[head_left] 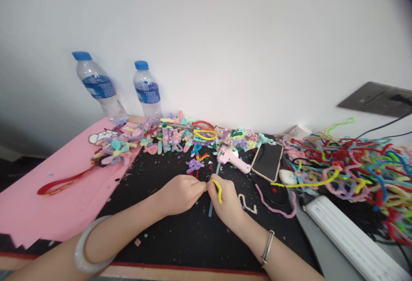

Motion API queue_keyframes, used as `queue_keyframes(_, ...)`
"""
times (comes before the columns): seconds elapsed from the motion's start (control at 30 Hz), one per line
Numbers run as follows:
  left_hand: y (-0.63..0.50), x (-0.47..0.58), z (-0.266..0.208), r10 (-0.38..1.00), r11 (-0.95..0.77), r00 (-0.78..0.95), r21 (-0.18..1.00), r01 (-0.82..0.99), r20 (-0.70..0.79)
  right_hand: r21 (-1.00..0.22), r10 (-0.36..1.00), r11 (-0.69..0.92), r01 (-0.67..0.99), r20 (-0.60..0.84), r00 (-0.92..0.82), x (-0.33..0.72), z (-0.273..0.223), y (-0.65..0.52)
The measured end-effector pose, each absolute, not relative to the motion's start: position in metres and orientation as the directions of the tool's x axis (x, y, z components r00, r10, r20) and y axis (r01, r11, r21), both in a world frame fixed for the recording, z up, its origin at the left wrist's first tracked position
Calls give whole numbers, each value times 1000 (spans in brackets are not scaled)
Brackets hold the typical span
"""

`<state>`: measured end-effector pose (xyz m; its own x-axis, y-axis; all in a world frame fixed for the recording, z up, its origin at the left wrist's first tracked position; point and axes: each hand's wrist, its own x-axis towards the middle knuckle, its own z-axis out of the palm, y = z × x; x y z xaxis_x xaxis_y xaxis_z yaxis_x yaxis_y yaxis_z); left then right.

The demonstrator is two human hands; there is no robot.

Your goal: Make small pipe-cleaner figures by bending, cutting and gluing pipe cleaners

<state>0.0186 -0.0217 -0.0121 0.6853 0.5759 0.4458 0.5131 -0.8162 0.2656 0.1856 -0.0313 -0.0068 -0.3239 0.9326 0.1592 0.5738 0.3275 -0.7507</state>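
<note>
Both hands meet over the middle of the black mat, fingertips nearly touching. A yellow pipe cleaner (218,190) curls out over the fingers of my right hand (227,201), which pinches it. My left hand (183,193) is closed, its thumb and forefinger at the same pipe cleaner; the part between the hands is mostly hidden. Under the hands lies a translucent glue stick (210,209). Just beyond them are a purple pipe-cleaner flower (195,165) and a pink glue gun (233,159). A short cream pipe cleaner (247,204) rests right of my right hand.
A heap of loose pipe cleaners (350,165) spreads at the right, beside a phone (267,161) and a white power strip (347,234). Small pipe-cleaner shapes (174,138) and scissors (204,131) line the back. Two water bottles (148,92) lean against the wall; pink paper (64,178) covers the left.
</note>
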Motion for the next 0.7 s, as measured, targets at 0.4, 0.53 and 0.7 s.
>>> queue_keyframes(0.4, -12, 18, 0, 691, 11, 720, 996, 88, -71, -830, 875, 366, 421, 153, -459, 194, 2, -24)
queue_keyframes(0.53, -11, 18, 0, 613, 197, 784, 980, -30, -100, -829, 865, 386, 405, 173, -471, 194, 6, -29)
queue_keyframes(0.7, -12, 18, -3, 539, 390, 833, 913, -120, -120, -801, 852, 440, 405, 230, -471, 193, 9, -35)
